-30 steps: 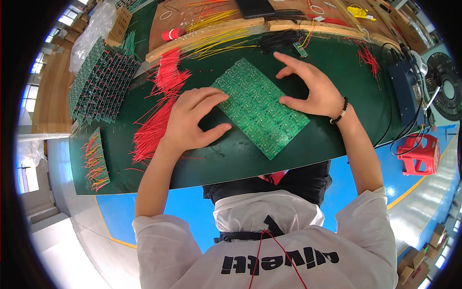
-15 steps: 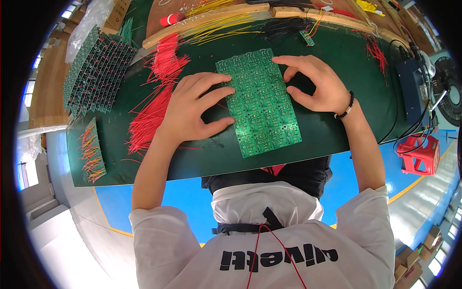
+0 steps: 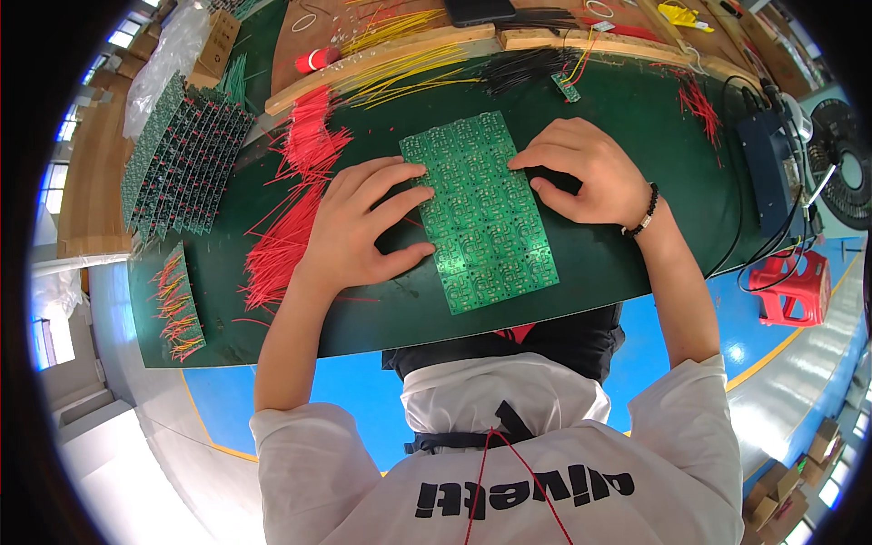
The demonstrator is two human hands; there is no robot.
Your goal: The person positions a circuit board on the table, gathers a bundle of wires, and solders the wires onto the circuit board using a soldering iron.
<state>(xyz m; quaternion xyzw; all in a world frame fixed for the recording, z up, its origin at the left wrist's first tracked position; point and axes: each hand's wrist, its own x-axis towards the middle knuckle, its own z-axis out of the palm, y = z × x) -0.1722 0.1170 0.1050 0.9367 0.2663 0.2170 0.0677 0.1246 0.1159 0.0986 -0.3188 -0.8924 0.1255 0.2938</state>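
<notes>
A green printed circuit board panel (image 3: 481,218) lies on the dark green tabletop in front of me, its long side running away from me. My left hand (image 3: 363,218) is open at the panel's left edge, its fingers spread and several tips touching it. Along the right edge, my right hand (image 3: 586,173) touches with index finger and thumb, which stand apart while the other fingers are curled. Nothing sits between the fingers of either hand. Close to my left hand is a heap of red wires (image 3: 286,222).
At the left stand stacked circuit boards (image 3: 186,154) and a board strip with red and yellow wires (image 3: 179,304). Yellow wires (image 3: 409,73), black wires (image 3: 531,68) and a small wired board (image 3: 566,88) lie along a wooden rail (image 3: 391,62). A blue box (image 3: 772,168) with cables is right.
My right hand has slid nearer to me along the panel's right edge, away from the far corner. My left hand stays at the left edge. The whole view has shifted slightly.
</notes>
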